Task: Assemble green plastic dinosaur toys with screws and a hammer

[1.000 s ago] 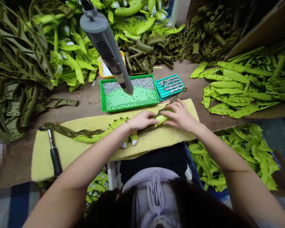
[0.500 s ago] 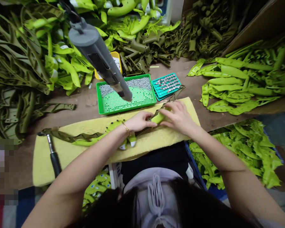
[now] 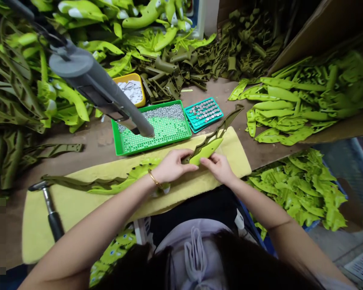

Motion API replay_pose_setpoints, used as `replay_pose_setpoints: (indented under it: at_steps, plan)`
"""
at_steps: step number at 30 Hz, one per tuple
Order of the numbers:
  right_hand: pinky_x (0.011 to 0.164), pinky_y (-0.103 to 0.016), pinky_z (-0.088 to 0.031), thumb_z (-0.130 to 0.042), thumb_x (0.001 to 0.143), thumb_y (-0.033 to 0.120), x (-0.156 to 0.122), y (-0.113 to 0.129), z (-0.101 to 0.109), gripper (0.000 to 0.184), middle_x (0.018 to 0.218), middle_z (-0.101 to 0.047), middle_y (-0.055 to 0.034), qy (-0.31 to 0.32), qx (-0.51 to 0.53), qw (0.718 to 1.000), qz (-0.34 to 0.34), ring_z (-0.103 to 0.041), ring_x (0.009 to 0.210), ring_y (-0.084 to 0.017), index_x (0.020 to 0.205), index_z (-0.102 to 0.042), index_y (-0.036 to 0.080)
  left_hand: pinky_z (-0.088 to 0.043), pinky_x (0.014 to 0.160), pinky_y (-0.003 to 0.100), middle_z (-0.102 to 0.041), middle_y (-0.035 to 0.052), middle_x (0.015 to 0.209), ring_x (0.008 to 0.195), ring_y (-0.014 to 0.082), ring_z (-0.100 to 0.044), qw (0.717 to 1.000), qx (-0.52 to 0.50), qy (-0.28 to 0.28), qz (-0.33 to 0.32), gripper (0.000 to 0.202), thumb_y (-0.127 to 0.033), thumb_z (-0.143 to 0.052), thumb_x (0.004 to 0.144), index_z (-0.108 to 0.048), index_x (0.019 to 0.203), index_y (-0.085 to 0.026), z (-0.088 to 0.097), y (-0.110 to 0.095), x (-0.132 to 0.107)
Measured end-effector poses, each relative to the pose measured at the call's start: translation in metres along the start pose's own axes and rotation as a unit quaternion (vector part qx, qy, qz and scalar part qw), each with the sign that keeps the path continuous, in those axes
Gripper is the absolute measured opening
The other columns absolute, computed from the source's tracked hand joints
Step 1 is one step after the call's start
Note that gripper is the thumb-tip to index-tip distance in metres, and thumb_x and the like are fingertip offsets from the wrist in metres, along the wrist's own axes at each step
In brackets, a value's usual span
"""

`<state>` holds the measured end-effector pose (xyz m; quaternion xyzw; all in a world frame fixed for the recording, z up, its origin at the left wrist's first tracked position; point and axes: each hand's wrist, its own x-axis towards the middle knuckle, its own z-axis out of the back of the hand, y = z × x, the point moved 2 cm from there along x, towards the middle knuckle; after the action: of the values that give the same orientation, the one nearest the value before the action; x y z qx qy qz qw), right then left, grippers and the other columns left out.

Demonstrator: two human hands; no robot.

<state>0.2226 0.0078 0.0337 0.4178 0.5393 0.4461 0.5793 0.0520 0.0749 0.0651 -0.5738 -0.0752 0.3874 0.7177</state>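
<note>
A pointed lime-green plastic piece lies along an olive openwork plastic strip that reaches up to the right. My left hand is closed on the piece's near end, thumb and fingers around it. At its lower edge, my right hand pinches the same piece between thumb and bent fingers. Left of them, a spiky lime-green toy body with another olive strip rests on the yellow cloth. My left wrist partly covers that body, so whether it joins the held piece is hidden.
A hanging grey electric screwdriver slants over a green tray of small screws. Nearby are a teal tray of round metal discs, a yellow bin and a hammer. Piles of lime-green parts and olive parts surround the bench.
My right hand has drawn back toward me, from over the olive strip to the green piece's lower edge. The strip now sticks up more, in plain sight. The camera view has shifted slightly.
</note>
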Motion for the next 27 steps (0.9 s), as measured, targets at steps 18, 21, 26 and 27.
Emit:
replay_pose_setpoints:
  at_steps: [18, 21, 26, 27]
  plan:
    - [0.105, -0.053, -0.029, -0.052, 0.087, 0.044, 0.184, 0.034, 0.182, 0.053, 0.129, -0.053, -0.0300, -0.172, -0.621, 0.764, 0.018, -0.043, 0.125, -0.036, 0.115, -0.055, -0.002, -0.038, 0.062, 0.026, -0.053, -0.0015, 0.075, 0.067, 0.0147, -0.048, 0.997, 0.019, 0.032, 0.070, 0.041, -0.056, -0.060, 0.071, -0.055, 0.087, -0.018, 0.023, 0.018, -0.001]
    - [0.106, -0.054, -0.027, -0.049, 0.088, 0.044, 0.139, 0.043, 0.162, 0.046, 0.126, -0.056, -0.0250, -0.193, -0.617, 0.760, 0.071, -0.043, 0.125, -0.036, 0.109, -0.060, 0.005, -0.036, 0.058, 0.025, -0.051, -0.0024, 0.070, 0.064, 0.0135, -0.046, 0.998, -0.006, 0.022, 0.066, 0.041, -0.057, -0.058, 0.073, -0.054, 0.084, -0.018, 0.021, 0.018, 0.000]
    - [0.064, -0.030, -0.045, -0.043, 0.083, 0.065, 0.061, 0.029, 0.059, 0.048, 0.070, -0.060, -0.0027, -0.099, -0.244, 0.962, 0.073, -0.055, 0.068, -0.017, 0.075, -0.058, 0.020, -0.036, 0.059, 0.025, -0.053, -0.0015, 0.072, 0.066, 0.0144, -0.047, 0.998, 0.012, 0.011, 0.062, 0.044, -0.058, -0.058, 0.074, -0.057, 0.090, -0.016, 0.019, 0.019, -0.004]
    - [0.056, -0.027, -0.041, -0.047, 0.080, 0.068, 0.050, 0.022, 0.038, 0.049, 0.060, -0.053, 0.0010, -0.050, -0.162, 0.984, 0.048, -0.049, 0.058, -0.013, 0.067, -0.052, 0.021, -0.037, 0.060, 0.026, -0.054, -0.0012, 0.072, 0.066, 0.0147, -0.048, 0.998, 0.018, 0.014, 0.058, 0.044, -0.058, -0.057, 0.075, -0.057, 0.090, -0.016, 0.018, 0.019, -0.005]
